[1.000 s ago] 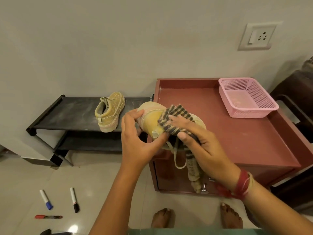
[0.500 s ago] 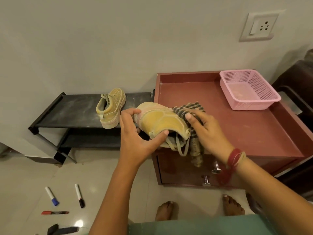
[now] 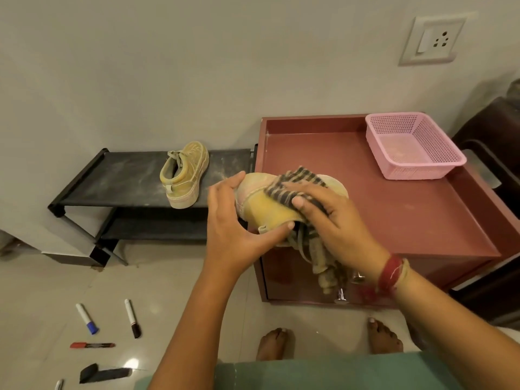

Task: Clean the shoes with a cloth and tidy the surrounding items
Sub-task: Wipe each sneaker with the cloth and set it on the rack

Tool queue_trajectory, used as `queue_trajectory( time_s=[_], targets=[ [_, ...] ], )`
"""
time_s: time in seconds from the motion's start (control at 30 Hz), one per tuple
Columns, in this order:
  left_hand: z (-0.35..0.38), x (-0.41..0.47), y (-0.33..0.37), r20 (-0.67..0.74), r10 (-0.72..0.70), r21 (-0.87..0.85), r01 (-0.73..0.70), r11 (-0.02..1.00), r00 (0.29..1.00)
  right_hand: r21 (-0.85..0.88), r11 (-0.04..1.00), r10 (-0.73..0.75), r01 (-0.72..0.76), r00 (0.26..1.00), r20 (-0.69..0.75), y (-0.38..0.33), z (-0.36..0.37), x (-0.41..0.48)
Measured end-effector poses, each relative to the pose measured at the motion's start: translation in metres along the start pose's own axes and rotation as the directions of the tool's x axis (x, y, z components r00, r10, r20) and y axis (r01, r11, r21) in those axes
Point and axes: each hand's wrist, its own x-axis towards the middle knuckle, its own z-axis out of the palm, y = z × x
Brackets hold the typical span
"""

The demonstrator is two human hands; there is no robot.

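Note:
My left hand (image 3: 237,229) grips a tan-yellow shoe (image 3: 261,205) by its heel end, holding it on its side over the front left corner of the red cabinet (image 3: 408,220). My right hand (image 3: 332,220) presses a dark striped cloth (image 3: 298,181) flat against the shoe's side; the rest of the cloth hangs down below my palm. The shoe's laces dangle under it. The matching shoe (image 3: 185,173) stands upright on the top shelf of the black shoe rack (image 3: 112,181), to the left.
A pink mesh basket (image 3: 413,147) sits at the cabinet's back right corner. On the tiled floor at lower left lie a blue-capped marker (image 3: 87,318), a black-capped marker (image 3: 132,318), a red marker (image 3: 92,345) and a black object (image 3: 104,373). A dark chair (image 3: 492,170) stands at the right.
My right hand slid the cloth back from the shoe's toe side onto its upper side near the heel. The shoe stays in my left hand.

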Motion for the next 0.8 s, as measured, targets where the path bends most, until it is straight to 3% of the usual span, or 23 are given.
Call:
queue_trajectory(
  time_s=[0.1, 0.23, 0.37, 0.5, 0.67, 0.73, 0.8],
  targets=[
    [0.004, 0.000, 0.005, -0.055, -0.069, 0.002, 0.070, 0.998, 0.996, -0.004, 0.989, 0.148, -0.149, 0.983, -0.112, 0.011, -0.016, 0.008],
    [0.005, 0.003, 0.007, -0.077, -0.120, -0.031, 0.118, 0.993, 0.990, 0.078, 0.997, -0.030, 0.030, 1.000, 0.007, -0.006, -0.002, -0.013],
    [0.007, 0.002, 0.006, -0.119, -0.186, -0.039, 0.183, 0.982, 0.975, 0.116, 0.978, 0.181, -0.172, 0.981, -0.069, 0.014, -0.012, -0.004],
    [0.006, 0.004, 0.004, -0.136, -0.205, -0.044, 0.201, 0.979, 0.969, 0.200, 0.978, 0.052, -0.058, 0.998, 0.038, 0.008, 0.000, -0.017],
    [0.007, 0.004, 0.002, -0.145, -0.236, -0.060, 0.230, 0.971, 0.961, 0.197, 0.964, 0.195, -0.181, 0.980, -0.052, 0.020, -0.008, -0.010],
    [0.007, 0.006, 0.001, -0.135, -0.225, -0.056, 0.220, 0.974, 0.965, 0.230, 0.968, 0.101, -0.104, 0.995, 0.021, 0.013, -0.003, -0.015],
    [0.007, 0.006, 0.001, -0.124, -0.217, -0.058, 0.212, 0.976, 0.968, 0.156, 0.985, 0.065, -0.070, 0.997, 0.038, 0.016, -0.005, -0.017]
  ],
)
